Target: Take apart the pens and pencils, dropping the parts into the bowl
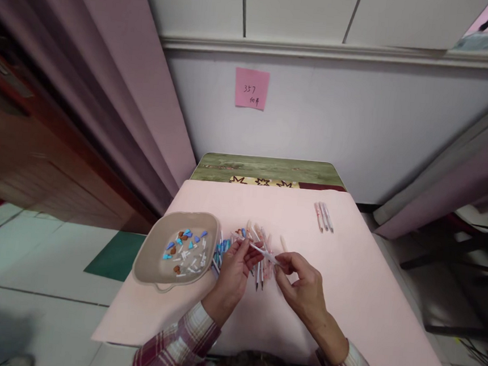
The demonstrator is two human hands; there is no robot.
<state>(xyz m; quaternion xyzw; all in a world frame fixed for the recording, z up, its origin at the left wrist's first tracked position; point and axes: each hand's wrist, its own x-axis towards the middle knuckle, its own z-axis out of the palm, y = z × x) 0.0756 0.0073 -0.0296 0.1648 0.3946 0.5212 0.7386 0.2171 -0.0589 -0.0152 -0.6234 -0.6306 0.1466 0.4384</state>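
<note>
A slim whitish pen (267, 254) spans the gap between my two hands above the middle of the table. My left hand (237, 262) pinches its left end between thumb and fingers. At its right end, the fingertips of my right hand (299, 276) are closed on it. Beneath and behind the hands lies a loose pile of pen parts (260, 233), white, pink and blue, partly hidden by my fingers. To the left of my left hand stands a beige basin (152, 255) with small blue and brown pieces and short white tubes in it.
Three pens (323, 217) lie side by side at the back right of the pink-covered table (365, 307). A pink note (251, 89) is stuck to the wall behind. Purple curtains (145, 83) hang at the left, beside a brown wooden door (50, 149).
</note>
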